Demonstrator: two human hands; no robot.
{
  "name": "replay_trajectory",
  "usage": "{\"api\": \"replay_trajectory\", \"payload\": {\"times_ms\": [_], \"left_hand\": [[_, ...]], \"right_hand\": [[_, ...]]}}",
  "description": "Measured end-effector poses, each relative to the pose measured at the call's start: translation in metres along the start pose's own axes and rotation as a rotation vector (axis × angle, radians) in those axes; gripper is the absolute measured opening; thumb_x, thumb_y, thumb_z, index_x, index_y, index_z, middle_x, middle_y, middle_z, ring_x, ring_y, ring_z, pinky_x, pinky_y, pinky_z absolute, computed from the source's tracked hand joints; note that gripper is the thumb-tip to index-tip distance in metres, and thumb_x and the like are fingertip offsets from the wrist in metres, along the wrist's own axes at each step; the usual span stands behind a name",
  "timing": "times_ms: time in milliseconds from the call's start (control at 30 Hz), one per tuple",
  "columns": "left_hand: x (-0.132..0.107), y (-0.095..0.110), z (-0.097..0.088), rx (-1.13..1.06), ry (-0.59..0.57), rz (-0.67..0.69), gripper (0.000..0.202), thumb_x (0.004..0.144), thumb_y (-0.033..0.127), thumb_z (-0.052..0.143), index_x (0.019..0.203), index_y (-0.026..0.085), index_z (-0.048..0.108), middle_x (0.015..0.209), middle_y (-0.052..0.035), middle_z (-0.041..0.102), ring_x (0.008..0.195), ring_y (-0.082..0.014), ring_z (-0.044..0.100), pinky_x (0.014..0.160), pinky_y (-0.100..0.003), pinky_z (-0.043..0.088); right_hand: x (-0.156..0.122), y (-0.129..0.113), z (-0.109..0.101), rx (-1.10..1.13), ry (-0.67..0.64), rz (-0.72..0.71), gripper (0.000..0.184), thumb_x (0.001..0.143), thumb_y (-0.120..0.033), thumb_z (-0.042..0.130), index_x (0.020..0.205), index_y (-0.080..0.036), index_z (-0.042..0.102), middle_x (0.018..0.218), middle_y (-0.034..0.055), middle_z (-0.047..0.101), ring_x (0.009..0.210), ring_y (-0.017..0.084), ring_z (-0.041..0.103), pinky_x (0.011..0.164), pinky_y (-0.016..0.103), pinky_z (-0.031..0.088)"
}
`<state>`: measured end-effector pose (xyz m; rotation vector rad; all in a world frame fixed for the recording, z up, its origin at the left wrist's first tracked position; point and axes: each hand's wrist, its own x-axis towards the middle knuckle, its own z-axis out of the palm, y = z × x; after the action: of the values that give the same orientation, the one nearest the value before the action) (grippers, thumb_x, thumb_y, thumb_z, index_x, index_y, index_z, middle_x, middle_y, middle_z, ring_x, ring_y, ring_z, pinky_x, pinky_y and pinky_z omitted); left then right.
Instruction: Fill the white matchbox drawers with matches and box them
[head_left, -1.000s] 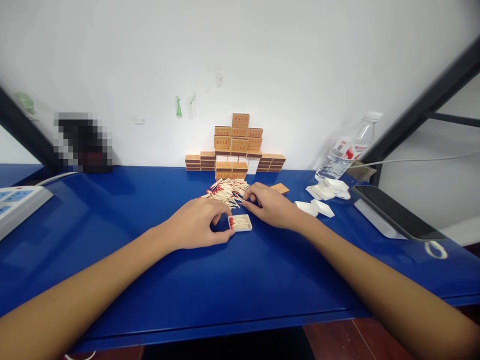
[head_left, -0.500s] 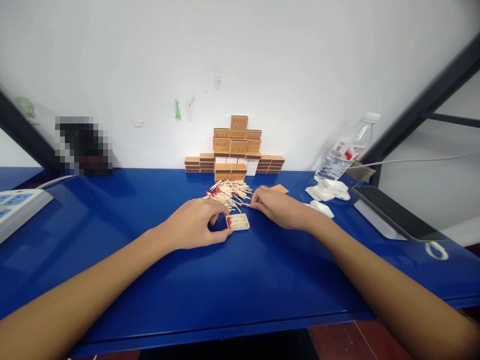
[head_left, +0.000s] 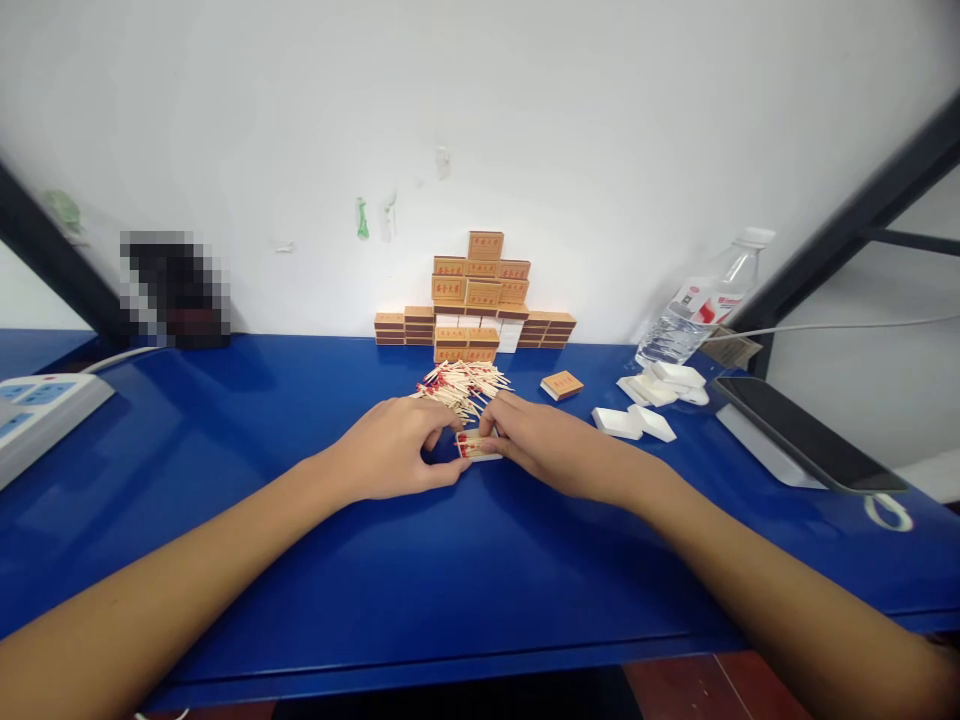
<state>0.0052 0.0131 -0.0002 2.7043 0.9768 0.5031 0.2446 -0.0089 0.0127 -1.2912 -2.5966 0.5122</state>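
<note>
A small white matchbox tray (head_left: pixel 486 459) lies on the blue table, with several red-tipped matches (head_left: pixel 465 446) inside, their heads toward the left. My left hand (head_left: pixel 397 445) grips the tray's left end, thumb on the near side and fingers on the far side. Over the tray's right part, my right hand (head_left: pixel 540 440) pinches a match, its thumb and fingertips covering part of the contents. Just behind the tray spreads a loose pile of matches (head_left: pixel 465 382), heads mostly to the left.
Matchboxes (head_left: pixel 486 293) are stacked against the wall behind the pile. One closed matchbox (head_left: pixel 562 384) lies to the right, near several white trays (head_left: pixel 616 423). Farther right are a water bottle (head_left: pixel 697 305) and a phone (head_left: pixel 810 430). A power strip (head_left: pixel 52 420) sits at left.
My right hand has moved left and nearer, from the pile's edge to over the tray, bringing a match. The closed matchbox behind it is uncovered. My left hand stays on the tray.
</note>
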Motion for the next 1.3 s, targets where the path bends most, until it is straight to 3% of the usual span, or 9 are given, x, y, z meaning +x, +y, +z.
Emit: {"api": "replay_trajectory", "payload": {"times_ms": [300,633,800,1000,1300], "left_hand": [[0.001,-0.001,-0.001,-0.004,-0.019,-0.010,0.025,0.089,0.041,0.069,0.100,0.019,0.074,0.069,0.0028,0.058,0.061,-0.0140,0.052,0.060,-0.030,0.036],[-0.001,-0.002,0.000,0.010,-0.010,-0.004,0.024,0.089,0.041,0.068,0.095,0.018,0.073,0.071,0.0018,0.060,0.061,-0.0141,0.052,0.060,-0.030,0.035],[-0.001,0.000,0.001,0.000,0.000,0.011,0.022,0.089,0.040,0.068,0.091,0.018,0.070,0.070,0.0023,0.060,0.061,-0.0134,0.051,0.060,-0.029,0.035],[-0.002,0.002,0.000,0.003,0.014,0.026,0.023,0.088,0.038,0.069,0.079,0.018,0.063,0.071,0.0020,0.061,0.061,-0.0129,0.051,0.058,-0.029,0.034],[-0.001,0.001,0.000,-0.007,0.017,0.045,0.022,0.088,0.039,0.069,0.092,0.017,0.072,0.072,0.0020,0.062,0.062,-0.0131,0.054,0.059,-0.028,0.036]], "right_hand": [[-0.006,0.011,-0.018,-0.021,-0.005,-0.025,0.014,0.105,-0.026,0.051,0.094,-0.021,0.058,0.102,0.0073,0.062,0.085,0.019,0.057,0.076,0.031,0.043],[-0.003,0.004,-0.011,0.026,0.012,-0.070,0.014,0.106,-0.025,0.051,0.095,-0.019,0.059,0.103,0.0066,0.061,0.086,0.018,0.056,0.075,0.031,0.042],[0.004,0.003,-0.001,0.007,0.116,-0.097,0.013,0.105,-0.025,0.056,0.094,-0.019,0.059,0.098,0.0056,0.062,0.087,0.019,0.055,0.074,0.031,0.039],[0.007,0.007,0.008,0.062,0.092,-0.123,0.011,0.105,-0.023,0.056,0.095,-0.019,0.059,0.098,0.0051,0.063,0.088,0.018,0.056,0.075,0.030,0.041],[0.001,0.006,-0.004,0.032,0.045,-0.090,0.012,0.104,-0.024,0.057,0.093,-0.019,0.059,0.099,0.0049,0.063,0.084,0.017,0.055,0.073,0.030,0.040]]}}
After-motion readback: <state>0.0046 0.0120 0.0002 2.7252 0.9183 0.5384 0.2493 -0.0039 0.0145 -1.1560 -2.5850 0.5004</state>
